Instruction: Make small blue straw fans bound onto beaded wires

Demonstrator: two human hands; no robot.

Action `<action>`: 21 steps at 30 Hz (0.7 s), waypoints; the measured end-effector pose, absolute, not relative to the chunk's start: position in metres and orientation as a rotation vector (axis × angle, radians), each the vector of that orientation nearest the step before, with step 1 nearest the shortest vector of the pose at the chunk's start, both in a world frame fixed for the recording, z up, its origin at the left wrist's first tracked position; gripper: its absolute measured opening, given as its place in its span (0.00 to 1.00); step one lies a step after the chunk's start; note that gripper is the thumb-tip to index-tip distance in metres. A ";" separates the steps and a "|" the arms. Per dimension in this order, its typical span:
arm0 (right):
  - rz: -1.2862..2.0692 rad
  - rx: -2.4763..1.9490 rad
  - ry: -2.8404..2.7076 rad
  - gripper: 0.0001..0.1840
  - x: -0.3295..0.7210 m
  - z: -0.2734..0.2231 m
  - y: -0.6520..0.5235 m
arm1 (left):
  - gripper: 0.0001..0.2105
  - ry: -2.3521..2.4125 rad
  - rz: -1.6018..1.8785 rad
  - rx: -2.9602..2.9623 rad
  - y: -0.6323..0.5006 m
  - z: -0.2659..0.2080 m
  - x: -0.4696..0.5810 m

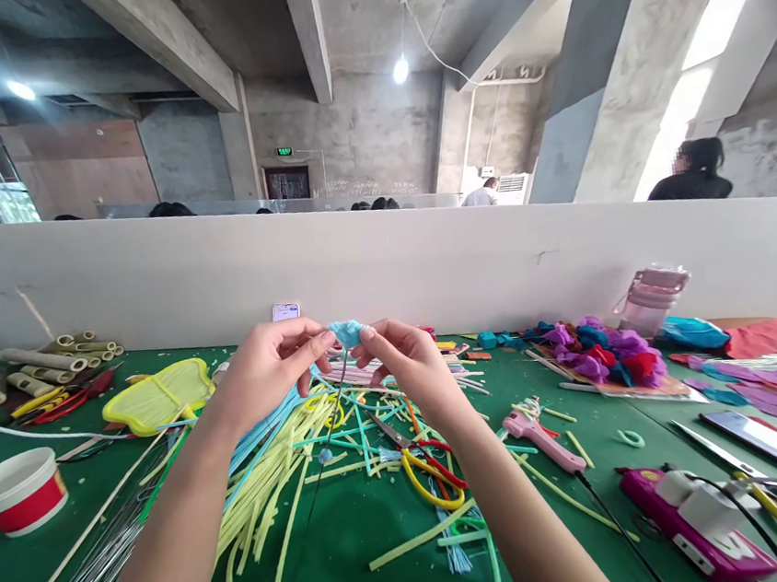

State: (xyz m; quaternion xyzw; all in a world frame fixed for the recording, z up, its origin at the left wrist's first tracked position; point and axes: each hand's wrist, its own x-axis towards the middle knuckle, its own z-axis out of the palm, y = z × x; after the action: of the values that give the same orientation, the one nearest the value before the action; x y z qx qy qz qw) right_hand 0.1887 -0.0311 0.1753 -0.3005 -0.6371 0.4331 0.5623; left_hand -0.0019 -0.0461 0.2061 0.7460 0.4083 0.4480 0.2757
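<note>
Both hands are raised over the middle of the table, pinching a small light-blue crinkled petal-like piece [347,333] between them. My left hand [287,350] grips its left edge with thumb and fingers. On the other side my right hand [399,353] pinches its right edge. A thin dark wire stem [337,412] hangs below the piece, with a small blue bit partway down it; whether a finger holds the stem I cannot tell. Beneath the hands lie loose yellow-green fuzzy strips [270,489] and scissors with yellow and red handles [425,472].
A pink glue gun [539,437] and a magenta power strip [697,518] lie at right. Behind them are crumpled coloured petals [603,352] and a pink bottle [651,300]. Left are a paper cup [18,497], a yellow wing-shaped piece [156,397] and bamboo tubes [49,359]. A white partition [385,254] stands behind.
</note>
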 end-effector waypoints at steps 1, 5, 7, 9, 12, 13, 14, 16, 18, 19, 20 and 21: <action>1.020 -0.708 -1.502 0.18 0.189 0.175 -0.030 | 0.16 1.100 1.194 2.009 -0.046 0.206 -0.001; 0.984 -0.690 -1.454 0.17 0.191 0.173 -0.028 | 0.18 1.116 1.205 1.974 -0.044 0.205 0.002; 0.951 -0.697 -1.455 0.18 0.191 0.173 -0.030 | 0.19 1.071 1.231 1.932 -0.044 0.204 0.003; 0.939 -0.718 -1.509 0.18 0.191 0.174 -0.033 | 0.19 1.007 1.220 1.903 -0.044 0.203 0.003; 0.908 -0.749 -1.610 0.19 0.190 0.176 -0.038 | 0.18 0.966 1.214 1.888 -0.044 0.202 0.002; 0.892 -0.753 -1.632 0.20 0.190 0.177 -0.039 | 0.18 0.968 1.223 1.884 -0.044 0.201 0.002; 0.877 -0.753 -1.647 0.22 0.190 0.177 -0.040 | 0.17 0.973 1.232 1.878 -0.044 0.202 0.001; 0.848 -0.754 -1.664 0.25 0.192 0.179 -0.041 | 0.17 0.983 1.244 1.861 -0.045 0.202 0.001; 0.799 -0.757 -1.655 0.26 0.193 0.181 -0.042 | 0.17 0.993 1.270 1.837 -0.046 0.204 0.001; 0.765 -0.758 -1.643 0.24 0.194 0.182 -0.042 | 0.17 0.999 1.283 1.826 -0.047 0.204 0.001; 0.727 -0.757 -1.627 0.21 0.195 0.182 -0.043 | 0.17 1.003 1.293 1.817 -0.047 0.205 0.002; 0.689 -0.759 -1.611 0.18 0.195 0.182 -0.043 | 0.17 1.008 1.300 1.811 -0.048 0.205 0.002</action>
State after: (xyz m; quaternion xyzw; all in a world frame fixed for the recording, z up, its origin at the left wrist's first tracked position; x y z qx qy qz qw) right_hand 0.1949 -0.0434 0.1825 -0.3243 -0.6885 0.2945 0.5780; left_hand 0.0020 -0.0478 0.2054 0.6959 0.3874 0.4997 0.3404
